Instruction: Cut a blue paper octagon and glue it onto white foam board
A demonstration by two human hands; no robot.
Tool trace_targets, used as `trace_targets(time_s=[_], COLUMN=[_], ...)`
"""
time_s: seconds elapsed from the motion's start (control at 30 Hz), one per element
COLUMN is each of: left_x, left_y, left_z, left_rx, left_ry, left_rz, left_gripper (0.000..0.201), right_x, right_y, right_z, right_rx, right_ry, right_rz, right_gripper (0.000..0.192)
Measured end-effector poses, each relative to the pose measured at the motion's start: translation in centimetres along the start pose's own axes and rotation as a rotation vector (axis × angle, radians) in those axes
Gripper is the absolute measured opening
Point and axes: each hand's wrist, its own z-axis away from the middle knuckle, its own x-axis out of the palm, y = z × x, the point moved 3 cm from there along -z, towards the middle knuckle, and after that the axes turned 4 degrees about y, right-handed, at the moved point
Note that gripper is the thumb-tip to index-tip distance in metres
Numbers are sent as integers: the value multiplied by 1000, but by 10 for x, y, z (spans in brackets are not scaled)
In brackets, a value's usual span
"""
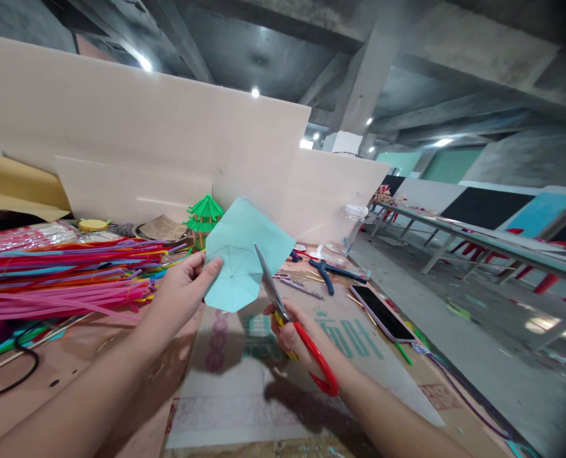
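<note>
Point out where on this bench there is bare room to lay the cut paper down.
Bare room: the printed cardboard sheet under both hands, between the straw pile and the phone. The brown bench top beside the black cable is also bare. Crowded: behind the teal paper, around the blue pliers and jar.

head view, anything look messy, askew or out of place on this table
Mostly clutter. The phone lies slanted near the table's right edge. Pliers and sticks lie scattered behind it. The straws sprawl in a loose pile. The paper in the left hand and the scissors in the right hand look normal.
</note>
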Motion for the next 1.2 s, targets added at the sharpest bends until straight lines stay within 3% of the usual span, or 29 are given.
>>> trace_targets(time_s=[1.2], left_x=[-2], left_y=[1], left_z=[0], left_rx=[2], left_ry=[-2], left_rz=[-4], left_gripper=[52], right_x=[0], right_y=[2], right_z=[-1], right_rx=[-2], right_ry=[0], right_rz=[6], right_gripper=[64])
